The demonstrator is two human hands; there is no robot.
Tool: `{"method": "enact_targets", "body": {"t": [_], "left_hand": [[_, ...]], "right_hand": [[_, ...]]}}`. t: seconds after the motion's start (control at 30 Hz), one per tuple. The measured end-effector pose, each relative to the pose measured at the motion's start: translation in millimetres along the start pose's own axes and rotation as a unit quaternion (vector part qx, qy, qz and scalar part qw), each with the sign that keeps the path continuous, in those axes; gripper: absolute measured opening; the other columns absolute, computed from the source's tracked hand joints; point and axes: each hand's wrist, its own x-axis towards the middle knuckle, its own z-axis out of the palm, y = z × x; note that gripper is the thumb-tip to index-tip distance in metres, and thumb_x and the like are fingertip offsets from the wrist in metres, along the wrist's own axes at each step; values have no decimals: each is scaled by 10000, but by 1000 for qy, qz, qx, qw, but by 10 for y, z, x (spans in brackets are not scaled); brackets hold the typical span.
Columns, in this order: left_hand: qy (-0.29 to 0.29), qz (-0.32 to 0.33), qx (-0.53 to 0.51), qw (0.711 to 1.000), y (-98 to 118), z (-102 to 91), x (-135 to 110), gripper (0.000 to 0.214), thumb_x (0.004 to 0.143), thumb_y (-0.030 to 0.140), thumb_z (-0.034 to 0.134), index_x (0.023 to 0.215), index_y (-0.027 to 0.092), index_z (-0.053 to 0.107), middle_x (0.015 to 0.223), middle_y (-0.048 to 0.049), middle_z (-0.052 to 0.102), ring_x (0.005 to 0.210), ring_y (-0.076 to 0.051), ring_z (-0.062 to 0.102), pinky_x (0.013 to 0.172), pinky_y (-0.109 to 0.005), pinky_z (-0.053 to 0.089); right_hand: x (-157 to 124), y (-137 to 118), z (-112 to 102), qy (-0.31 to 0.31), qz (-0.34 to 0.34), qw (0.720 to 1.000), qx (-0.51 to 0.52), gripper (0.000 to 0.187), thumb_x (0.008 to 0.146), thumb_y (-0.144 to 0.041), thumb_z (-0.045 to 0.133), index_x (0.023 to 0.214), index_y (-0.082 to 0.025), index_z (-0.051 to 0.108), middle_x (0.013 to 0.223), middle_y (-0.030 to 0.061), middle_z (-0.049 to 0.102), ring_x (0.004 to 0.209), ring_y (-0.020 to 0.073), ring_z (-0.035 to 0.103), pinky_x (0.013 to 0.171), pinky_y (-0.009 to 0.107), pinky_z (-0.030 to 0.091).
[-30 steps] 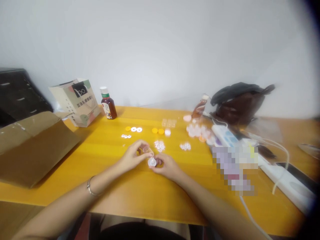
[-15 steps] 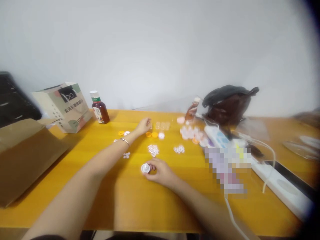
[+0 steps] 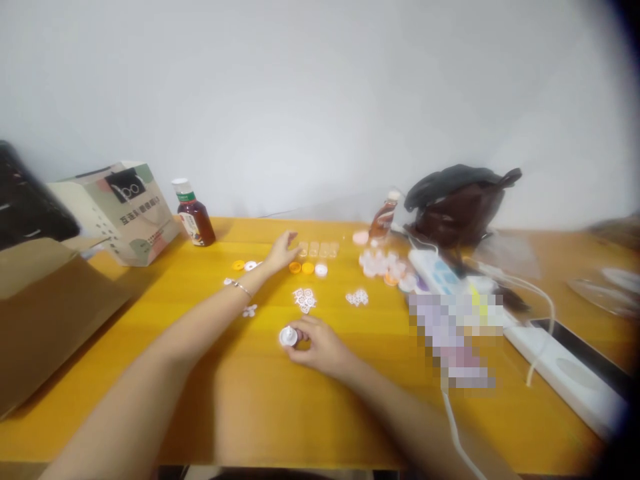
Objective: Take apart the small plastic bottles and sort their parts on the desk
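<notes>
My left hand [image 3: 283, 252] reaches across the table, thumb and fingers apart, beside the left end of a row of small clear pieces [image 3: 324, 250]. Nothing shows between its fingers. In the thumb and fingers of my right hand [image 3: 320, 347] is a white round piece with a small raised tip [image 3: 289, 336], held just above or on the table; I cannot tell which. Two orange round caps [image 3: 301, 269] and a white one [image 3: 321, 270] lie in front of the clear pieces. White patterned bits form a pile [image 3: 305, 300] between my hands, with smaller white bits [image 3: 357, 297] to the right.
A dark red bottle [image 3: 195, 215] and paper bags [image 3: 135, 207] stand on the left. On the right are round caps [image 3: 383, 264], another bottle [image 3: 385, 215], a dark bag [image 3: 456, 208], a power strip [image 3: 565, 377] and white cables [image 3: 457, 433].
My left hand has drawn back slightly left, its fingers spreading, and the leftmost clear piece is now uncovered. My right hand keeps its hold on the white round piece.
</notes>
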Motion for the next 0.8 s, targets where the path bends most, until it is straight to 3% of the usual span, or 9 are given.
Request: {"method": "enact_targets", "body": {"t": [0.1, 0.2, 0.3, 0.33, 0.5, 0.67, 0.8], "left_hand": [[-16, 27, -17, 999, 205, -218, -428, 284, 793, 267, 554, 1051, 155, 513, 1139, -99, 556, 1082, -195, 513, 930, -351, 411], [-122, 52, -15, 991, 443, -490, -961, 261, 813, 307, 537, 1047, 191, 544, 1097, -70, 579, 989, -178, 549, 838, -319, 451], [-270, 39, 1, 962, 606, -705, -1398, 274, 824, 336, 528, 1064, 208, 556, 979, -49, 612, 839, -146, 568, 667, -244, 456], [-291, 41, 0, 956, 623, -742, -1503, 256, 821, 343, 534, 1033, 204, 575, 933, -42, 614, 798, -136, 562, 646, -234, 446], [-272, 47, -36, 961, 496, -661, -1773, 241, 824, 347, 536, 987, 174, 576, 842, -34, 587, 693, -113, 520, 628, -229, 431], [-244, 53, -5, 968, 426, -540, -1827, 221, 816, 352, 542, 945, 174, 566, 840, -32, 565, 734, -130, 516, 656, -239, 417], [-240, 71, 1, 968, 453, -550, -1836, 174, 806, 322, 556, 903, 177, 557, 882, -37, 561, 774, -135, 516, 691, -248, 414]], "right_hand": [[1, 6, -1, -6, -1, 1000, 6, 45, 701, -217, 602, 737, -194, 591, 681, -14, 519, 663, 120, 484, 620, 215, 389], [10, 14, -1, -9, 8, 1000, 15, 36, 712, -218, 596, 736, -191, 594, 673, -18, 506, 647, 115, 471, 600, 209, 378], [21, 14, -13, -11, 9, 1000, 23, 33, 717, -220, 591, 717, -188, 584, 656, -28, 487, 629, 107, 457, 584, 204, 369], [24, 11, -18, -14, 6, 1000, 27, 38, 719, -221, 590, 706, -186, 579, 646, -31, 482, 628, 107, 456, 584, 204, 369], [30, 7, -37, -26, 0, 999, 45, 41, 734, -217, 576, 751, -191, 603, 657, -27, 522, 651, 114, 472, 607, 210, 385], [22, 50, -23, -29, 7, 997, 67, 212, 731, -223, 581, 940, -187, 572, 764, -10, 564, 656, 108, 482, 607, 214, 400], [16, 67, -31, -36, 12, 997, 67, 209, 721, -249, 595, 909, -178, 537, 741, -17, 535, 637, 104, 465, 591, 215, 396]]}}
